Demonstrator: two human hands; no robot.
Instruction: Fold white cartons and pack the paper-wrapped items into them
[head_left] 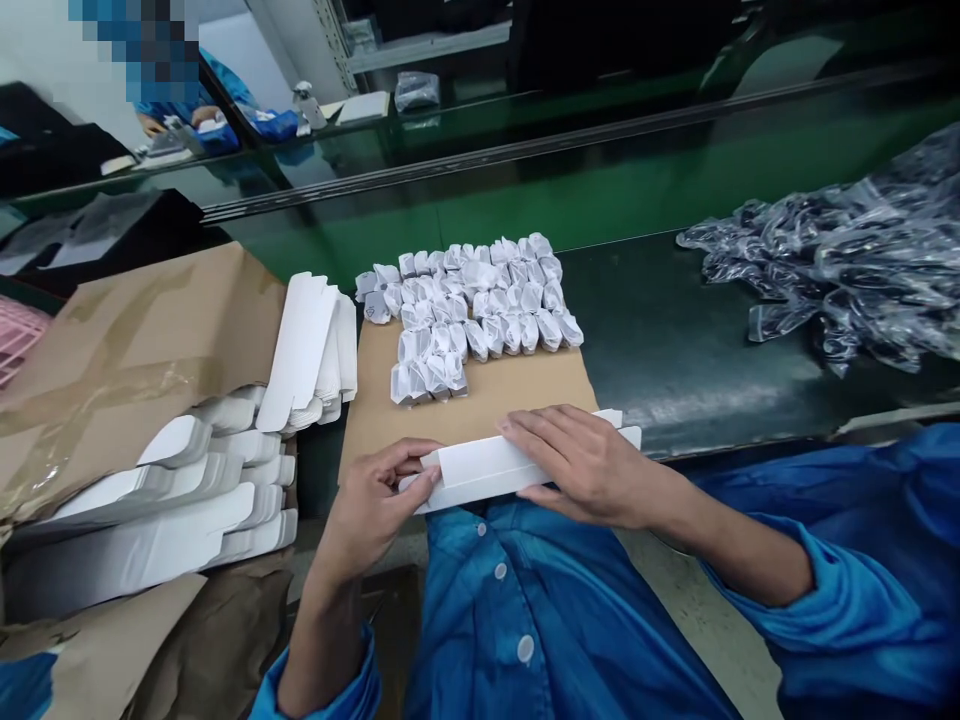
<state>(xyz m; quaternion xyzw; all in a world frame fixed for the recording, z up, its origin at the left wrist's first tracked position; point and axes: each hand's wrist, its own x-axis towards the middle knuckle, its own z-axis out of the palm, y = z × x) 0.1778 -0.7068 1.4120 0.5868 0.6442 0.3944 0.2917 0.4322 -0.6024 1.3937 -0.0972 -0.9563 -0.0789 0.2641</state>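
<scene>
A long narrow white carton (pixel 480 470) lies across my front, just above the near edge of the bench. Its left end is pinched by my left hand (pixel 379 500), thumb in front at the end flap. Over the right part of the same carton, my right hand (pixel 581 465) is wrapped with fingers on top and thumb below. Flaps stick out past that hand at the right end. Beyond the carton, several small white-wrapped pieces (pixel 480 290) stand in rows on a brown cardboard sheet (pixel 517 385). What is inside the carton cannot be seen.
Flat white cartons (pixel 300 350) are stacked left of the sheet. An open brown box (pixel 135 350) at far left holds more flat cartons (pixel 187 500). Clear plastic bags with dark contents (pixel 847 260) are heaped at right on the dark bench (pixel 645 300). Another person (pixel 202 95) sits across the divider.
</scene>
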